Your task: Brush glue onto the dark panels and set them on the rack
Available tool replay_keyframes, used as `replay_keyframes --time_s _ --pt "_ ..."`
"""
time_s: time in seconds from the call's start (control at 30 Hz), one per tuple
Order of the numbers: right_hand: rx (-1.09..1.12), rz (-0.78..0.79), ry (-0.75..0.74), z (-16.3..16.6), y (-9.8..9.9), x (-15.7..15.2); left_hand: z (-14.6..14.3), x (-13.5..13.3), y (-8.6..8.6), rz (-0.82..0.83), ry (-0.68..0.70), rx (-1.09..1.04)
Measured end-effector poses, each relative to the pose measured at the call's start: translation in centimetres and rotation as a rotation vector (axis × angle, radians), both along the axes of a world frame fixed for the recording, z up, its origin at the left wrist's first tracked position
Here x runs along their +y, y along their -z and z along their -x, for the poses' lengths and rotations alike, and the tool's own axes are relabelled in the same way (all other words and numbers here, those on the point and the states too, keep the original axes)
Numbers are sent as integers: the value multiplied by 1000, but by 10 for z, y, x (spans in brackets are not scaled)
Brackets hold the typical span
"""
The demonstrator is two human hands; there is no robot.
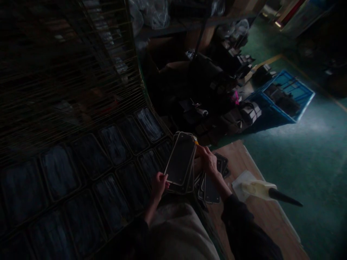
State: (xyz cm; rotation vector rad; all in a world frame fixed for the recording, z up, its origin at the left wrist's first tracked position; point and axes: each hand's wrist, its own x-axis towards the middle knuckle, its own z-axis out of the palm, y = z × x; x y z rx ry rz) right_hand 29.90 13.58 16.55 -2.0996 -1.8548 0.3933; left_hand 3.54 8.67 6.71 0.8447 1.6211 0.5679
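My left hand (159, 183) grips the lower left corner of a dark rectangular panel (180, 159) with rounded corners and a pale rim. At least one similar panel shows just beneath it, fanned out at an angle. Closed around a small brush (195, 141) with a yellow-orange handle, my right hand (209, 160) is at the panel's upper right edge; the brush's tip is too dim to make out well. Under my right forearm, several more dark panels (211, 187) lie in a loose pile on the wooden board (252, 213).
Rows of dark panels with streaky, shiny faces (58, 171) lie on a wire rack (145, 90) at left. A pale bottle with a long black spout (260, 189) rests on the board. Beyond are a blue crate (303, 104), stacked dark parts and a shelf (173, 29) with plastic bags.
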Motion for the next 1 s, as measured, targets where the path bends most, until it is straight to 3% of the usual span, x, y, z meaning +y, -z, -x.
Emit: replay_keyframes --time_s 0.13,0.33,0.47,0.57,0.67,0.8,1.0 --pt "-56 55 -101 7 10 -10 -7 -9 -3 105 -98 -153" --pt "-32 134 -295 35 9 -79 -7 -16 7 155 -133 -203" --pt "61 227 -322 52 0 -119 -4 -19 10 147 -136 -221" --pt "178 329 -305 55 -6 -128 -1 -20 12 126 -133 -242" --pt "383 393 -274 45 -6 -116 1 -19 12 110 -103 -273" --pt "578 363 -265 16 4 -72 2 -14 11 144 -28 -239" --pt "330 -9 -81 -6 6 6 2 -13 15 103 -10 -250"
